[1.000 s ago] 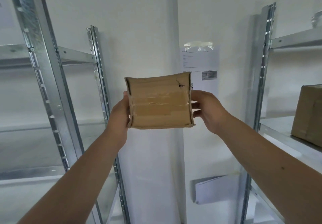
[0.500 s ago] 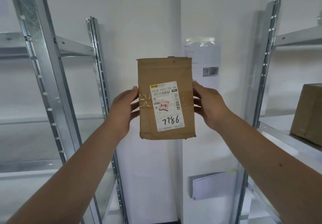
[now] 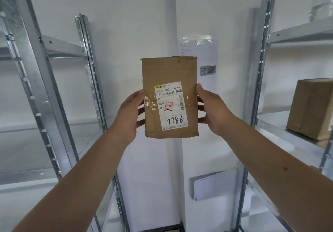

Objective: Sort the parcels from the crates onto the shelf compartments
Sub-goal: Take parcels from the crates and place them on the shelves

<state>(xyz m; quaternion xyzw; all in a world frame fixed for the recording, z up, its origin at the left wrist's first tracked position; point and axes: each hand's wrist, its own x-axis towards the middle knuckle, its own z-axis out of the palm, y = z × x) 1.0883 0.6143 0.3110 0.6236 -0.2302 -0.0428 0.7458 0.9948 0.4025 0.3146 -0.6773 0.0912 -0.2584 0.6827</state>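
Observation:
A flat brown cardboard parcel point(image 3: 169, 73) is held upright at arm's length in front of a white wall corner. Its white shipping label faces me, with "7786" handwritten on it and a red mark above. My left hand point(image 3: 130, 112) grips the parcel's left edge and my right hand point(image 3: 210, 112) grips its right edge. Metal shelf units stand on both sides: the left shelf point(image 3: 63, 47) and the right shelf point(image 3: 297, 33).
A brown cardboard box point(image 3: 311, 109) sits on the right shelf's middle level. A clear plastic item point(image 3: 320, 2) stands on the level above. A printed sheet point(image 3: 207, 58) is taped to the wall behind the parcel, and white papers point(image 3: 214, 185) lean lower down.
The parcel was turned from its taped plain side, held wide, to its labelled face, held upright. Since then it has stayed steady between both hands.

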